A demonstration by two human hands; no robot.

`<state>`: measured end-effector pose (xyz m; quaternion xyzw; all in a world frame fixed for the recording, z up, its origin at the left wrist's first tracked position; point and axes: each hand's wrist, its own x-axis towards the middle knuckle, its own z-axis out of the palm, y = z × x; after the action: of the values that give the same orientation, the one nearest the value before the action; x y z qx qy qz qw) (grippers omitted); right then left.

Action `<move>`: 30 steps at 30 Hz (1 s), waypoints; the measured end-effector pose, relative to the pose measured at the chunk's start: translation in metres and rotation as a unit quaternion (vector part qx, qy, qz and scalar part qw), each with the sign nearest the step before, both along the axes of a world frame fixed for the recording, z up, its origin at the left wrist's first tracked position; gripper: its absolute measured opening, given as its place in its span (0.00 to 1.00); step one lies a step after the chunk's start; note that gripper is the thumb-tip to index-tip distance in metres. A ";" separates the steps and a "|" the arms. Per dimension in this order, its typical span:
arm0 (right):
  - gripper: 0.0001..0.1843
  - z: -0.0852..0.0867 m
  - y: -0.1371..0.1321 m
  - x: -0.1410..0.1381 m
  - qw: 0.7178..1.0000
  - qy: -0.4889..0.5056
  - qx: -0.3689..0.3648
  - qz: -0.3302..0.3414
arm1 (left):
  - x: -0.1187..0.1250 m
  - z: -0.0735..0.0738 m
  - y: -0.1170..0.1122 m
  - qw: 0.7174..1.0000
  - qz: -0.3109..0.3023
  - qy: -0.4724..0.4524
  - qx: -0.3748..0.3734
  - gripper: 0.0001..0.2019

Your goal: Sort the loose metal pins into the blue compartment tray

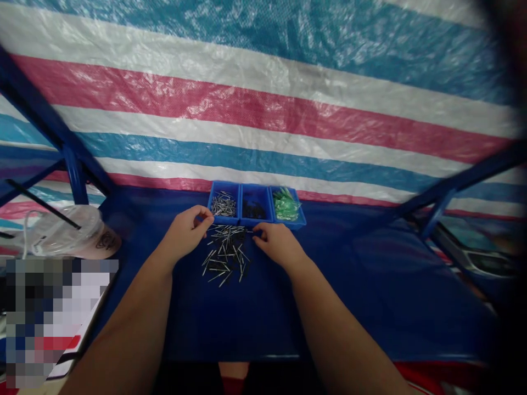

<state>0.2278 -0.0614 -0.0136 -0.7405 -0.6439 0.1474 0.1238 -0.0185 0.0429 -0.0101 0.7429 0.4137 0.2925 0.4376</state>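
- Place type: makeshift workshop, small manual parts workstation.
- Backdrop: striped woven plastic tarpaulin [247,109] in blue, white and pink, behind the bench.
- Work surface: blue bench [255,323] with blue steel frame tubes [45,104].
- Parts storage: blue compartment bins [255,223] holding metal pins [223,204] and green parts [286,207]; more pins lie loose.
- Personal item: plastic drink cup [61,230], left of the bench.

Three boxes [255,220] sit side by side at the back of the table [329,307]. The left box has pins [223,204] in it, the middle box has small bits [254,209], and the right box has little parts [286,206]. A loose pile of pins [225,255] lies on the table in front of the boxes, between the left hand [185,233] and the right hand [280,244], and a cup [61,230] sits far off to the left.
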 end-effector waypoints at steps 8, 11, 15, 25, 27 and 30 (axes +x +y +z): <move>0.09 -0.006 0.003 -0.018 0.998 -0.050 -0.010 -0.030 | 0.024 -0.004 -0.003 0.943 0.111 -0.291 -0.121 0.12; 0.07 -0.004 0.001 -0.014 0.999 -0.037 -0.009 -0.032 | 0.023 0.005 -0.005 0.912 0.050 -0.346 -0.215 0.17; 0.03 0.002 -0.001 -0.006 0.999 0.014 0.032 -0.037 | 0.012 0.010 0.000 0.915 0.047 -0.333 -0.224 0.18; 0.03 -0.008 0.001 -0.004 0.938 0.302 0.167 0.019 | -0.019 -0.015 0.016 0.988 0.016 0.138 0.072 0.09; 0.05 -0.012 0.004 -0.008 0.923 0.353 0.149 0.019 | -0.017 -0.023 0.016 0.980 -0.013 0.184 0.079 0.10; 0.11 -0.014 0.012 -0.017 0.875 0.453 0.170 -0.006 | -0.011 -0.029 0.016 0.971 -0.016 0.221 0.086 0.07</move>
<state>0.2107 -0.0499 -0.0272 -0.5640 -0.5278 0.3541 0.5271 -0.0299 0.0591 -0.0390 0.8302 0.4617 0.1488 0.2747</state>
